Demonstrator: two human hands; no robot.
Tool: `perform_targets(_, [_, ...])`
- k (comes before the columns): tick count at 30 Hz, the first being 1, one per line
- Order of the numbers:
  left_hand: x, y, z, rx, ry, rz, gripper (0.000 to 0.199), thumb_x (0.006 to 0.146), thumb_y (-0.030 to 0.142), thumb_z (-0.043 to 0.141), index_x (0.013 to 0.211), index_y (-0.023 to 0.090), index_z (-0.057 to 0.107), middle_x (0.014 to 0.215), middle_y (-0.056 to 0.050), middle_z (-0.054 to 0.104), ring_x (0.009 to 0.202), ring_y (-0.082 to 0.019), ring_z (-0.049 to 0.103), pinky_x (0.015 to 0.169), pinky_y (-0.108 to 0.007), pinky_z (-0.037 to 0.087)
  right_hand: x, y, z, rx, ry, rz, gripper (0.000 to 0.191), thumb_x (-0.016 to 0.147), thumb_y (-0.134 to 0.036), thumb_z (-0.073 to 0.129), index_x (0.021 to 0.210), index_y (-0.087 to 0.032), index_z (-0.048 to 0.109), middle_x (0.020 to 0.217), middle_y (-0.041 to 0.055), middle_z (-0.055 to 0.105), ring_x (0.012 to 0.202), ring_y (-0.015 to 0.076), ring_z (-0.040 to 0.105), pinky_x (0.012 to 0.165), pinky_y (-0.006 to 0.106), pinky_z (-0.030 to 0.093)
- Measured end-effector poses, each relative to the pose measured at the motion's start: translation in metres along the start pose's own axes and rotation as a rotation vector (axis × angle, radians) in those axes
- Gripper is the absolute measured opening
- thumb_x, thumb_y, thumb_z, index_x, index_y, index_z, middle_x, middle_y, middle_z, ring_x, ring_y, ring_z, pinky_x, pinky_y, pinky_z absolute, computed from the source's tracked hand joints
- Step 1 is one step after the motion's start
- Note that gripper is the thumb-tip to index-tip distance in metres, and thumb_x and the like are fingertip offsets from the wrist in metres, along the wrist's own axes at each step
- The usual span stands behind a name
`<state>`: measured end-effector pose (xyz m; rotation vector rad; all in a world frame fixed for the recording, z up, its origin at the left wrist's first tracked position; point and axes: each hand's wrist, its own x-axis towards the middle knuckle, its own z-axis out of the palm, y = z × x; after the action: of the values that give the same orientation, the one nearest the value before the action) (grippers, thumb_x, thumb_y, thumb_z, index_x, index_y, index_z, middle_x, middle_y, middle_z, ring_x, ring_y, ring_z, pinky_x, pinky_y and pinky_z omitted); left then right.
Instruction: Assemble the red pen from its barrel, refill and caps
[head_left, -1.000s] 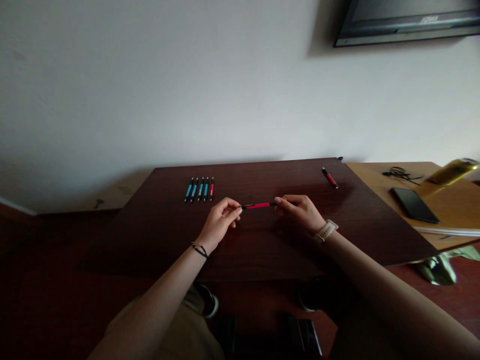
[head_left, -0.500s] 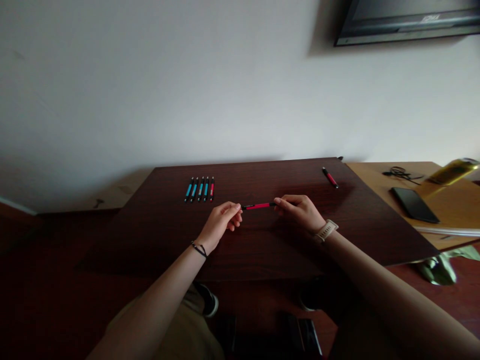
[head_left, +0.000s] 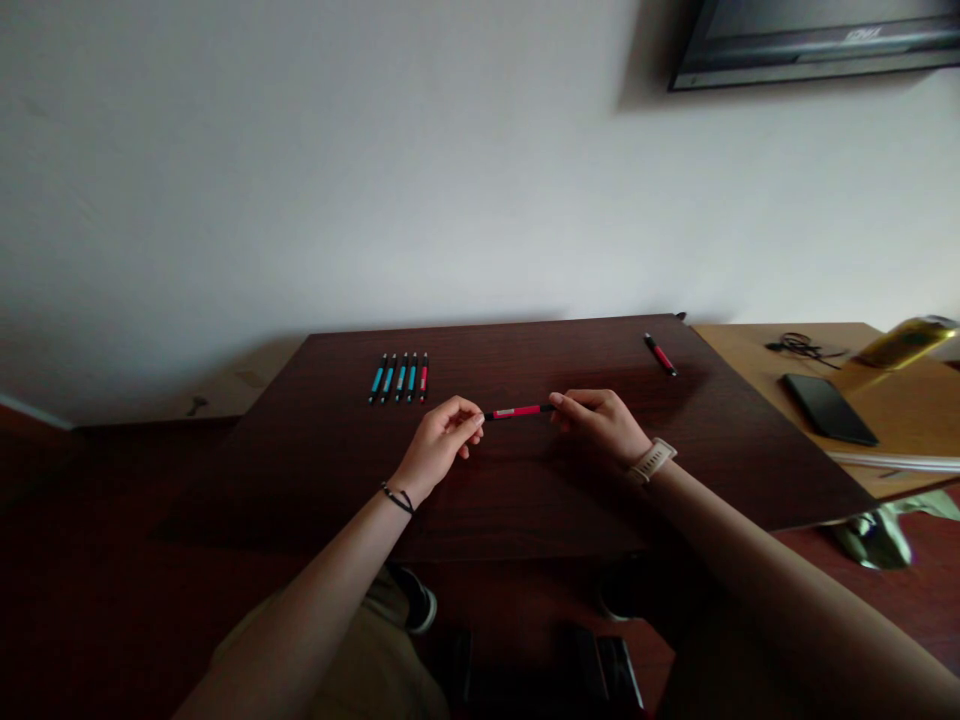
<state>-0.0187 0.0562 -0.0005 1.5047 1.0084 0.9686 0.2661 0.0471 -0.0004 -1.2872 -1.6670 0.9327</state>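
Note:
A red and black pen [head_left: 519, 411] is held level above the table, a pale label showing on its barrel. My left hand [head_left: 448, 437] pinches one end, and my right hand [head_left: 600, 420] pinches the other. Both hands are closed on it; the tips are partly hidden by fingers. Beyond my left hand lies a row of several pens side by side: blue pens [head_left: 400, 378] and, at the row's right end, a red pen [head_left: 424, 377]. Another red pen [head_left: 660, 355] lies alone, slanted, at the far right of the table.
The dark wooden table [head_left: 525, 500] stands against a wall. On a lighter side surface [head_left: 892, 420] at right are a phone [head_left: 829, 409], a black cable [head_left: 802, 348] and a yellow can [head_left: 906, 343]. A screen [head_left: 825, 45] hangs above.
The held pen has turned about its long axis, so the pale label now faces me. Both hands have stayed almost in place.

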Motion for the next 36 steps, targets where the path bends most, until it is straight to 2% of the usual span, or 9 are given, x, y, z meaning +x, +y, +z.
perform_targets(3, [-0.0005, 0.0012, -0.0004, -0.010, 0.012, 0.009, 0.028, 0.088, 0.044, 0.075, 0.098, 0.019, 0.064, 0.085, -0.003, 0.067, 0.076, -0.016, 0.064, 0.055, -0.022, 0.049, -0.0008, -0.0013, 0.0002, 0.001, -0.002, 0.005, 0.059, 0.096, -0.069, 0.058, 0.072, -0.018, 0.075, 0.064, 0.0029, 0.064, 0.062, 0.0162, 0.055, 0.060, 0.029, 0.039])
perform_targets(10, [-0.0016, -0.0005, 0.0025, -0.132, -0.019, -0.139, 0.036, 0.093, 0.052, 0.069, 0.103, 0.018, 0.066, 0.094, -0.009, 0.075, 0.077, -0.016, 0.070, 0.060, -0.022, 0.049, -0.0006, -0.0011, 0.0020, 0.026, -0.002, -0.029, 0.052, 0.093, -0.067, 0.063, 0.077, -0.019, 0.074, 0.073, 0.0035, 0.069, 0.068, 0.0174, 0.057, 0.063, 0.029, 0.041])
perform_targets(13, [-0.0016, 0.0002, 0.0033, -0.145, 0.007, -0.112, 0.035, 0.089, 0.047, 0.075, 0.105, 0.018, 0.066, 0.098, -0.009, 0.077, 0.086, -0.019, 0.073, 0.069, -0.025, 0.053, -0.0001, 0.0005, 0.0019, 0.015, -0.013, -0.044, 0.051, 0.092, -0.068, 0.065, 0.078, -0.020, 0.074, 0.074, 0.0032, 0.069, 0.069, 0.0179, 0.058, 0.064, 0.030, 0.042])
perform_targets(18, [-0.0008, 0.0007, 0.0044, -0.154, 0.024, -0.035, 0.030, 0.086, 0.040, 0.080, 0.101, 0.017, 0.067, 0.093, -0.006, 0.076, 0.089, -0.018, 0.072, 0.080, -0.029, 0.056, -0.0003, 0.0010, 0.0027, -0.003, -0.037, 0.022, 0.062, 0.097, -0.070, 0.054, 0.067, -0.019, 0.072, 0.058, 0.0017, 0.061, 0.058, 0.0160, 0.053, 0.058, 0.030, 0.039])
perform_targets(23, [-0.0017, -0.0007, 0.0060, -0.202, -0.005, -0.115, 0.034, 0.090, 0.045, 0.077, 0.109, 0.017, 0.070, 0.097, -0.009, 0.077, 0.086, -0.018, 0.073, 0.081, -0.031, 0.058, -0.0009, -0.0016, 0.0026, 0.027, -0.031, -0.058, 0.047, 0.092, -0.066, 0.067, 0.083, -0.020, 0.074, 0.077, 0.0021, 0.069, 0.070, 0.0172, 0.058, 0.066, 0.029, 0.043])
perform_targets(28, [-0.0017, 0.0000, 0.0082, -0.188, 0.006, -0.073, 0.034, 0.086, 0.043, 0.081, 0.104, 0.016, 0.073, 0.096, -0.009, 0.077, 0.088, -0.018, 0.073, 0.084, -0.032, 0.059, -0.0017, -0.0031, 0.0025, -0.004, -0.082, 0.004, 0.062, 0.099, -0.069, 0.052, 0.067, -0.019, 0.071, 0.060, 0.0021, 0.061, 0.059, 0.0162, 0.054, 0.060, 0.030, 0.041])
perform_targets(33, [-0.0007, -0.0041, 0.0080, -0.228, 0.012, -0.111, 0.036, 0.086, 0.042, 0.081, 0.110, 0.016, 0.075, 0.099, -0.010, 0.078, 0.091, -0.020, 0.074, 0.086, -0.034, 0.060, -0.0013, -0.0037, 0.0024, 0.046, -0.049, -0.072, 0.042, 0.091, -0.062, 0.070, 0.091, -0.020, 0.076, 0.085, 0.0037, 0.073, 0.078, 0.0194, 0.062, 0.071, 0.030, 0.046])
perform_targets(36, [-0.0005, -0.0054, 0.0081, -0.216, 0.024, -0.093, 0.036, 0.085, 0.042, 0.082, 0.108, 0.015, 0.076, 0.096, -0.010, 0.078, 0.089, -0.020, 0.074, 0.087, -0.035, 0.060, -0.0021, -0.0054, 0.0018, 0.044, -0.090, -0.036, 0.044, 0.093, -0.061, 0.067, 0.083, -0.020, 0.076, 0.077, 0.0032, 0.071, 0.072, 0.0180, 0.060, 0.067, 0.030, 0.044])
